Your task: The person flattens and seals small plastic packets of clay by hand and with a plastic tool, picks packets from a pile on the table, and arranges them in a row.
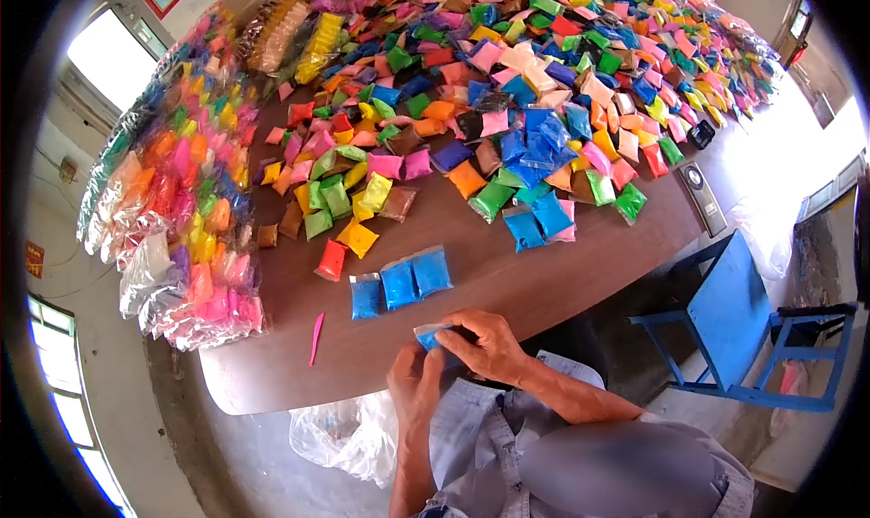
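A small blue packet (426,336) is held near the table's front edge, pinched between both hands. My left hand (416,373) grips its lower side with the fingers closed. My right hand (482,344) holds it from the right, its fingers bent and pressed together. Just beyond the hands, blue packets lie in a row on the brown table: a single one (365,296) at the left and a pair (416,278) side by side. A pink tool (316,338), long and thin, lies to the left of my hands.
A large heap of coloured packets (544,56) covers the table's far part. Bagged packets (195,201) are piled along the left. A blue stool (734,309) stands at the right. Clear plastic bags (349,436) hang below the front edge. A metal-faced device (702,196) lies at the right edge.
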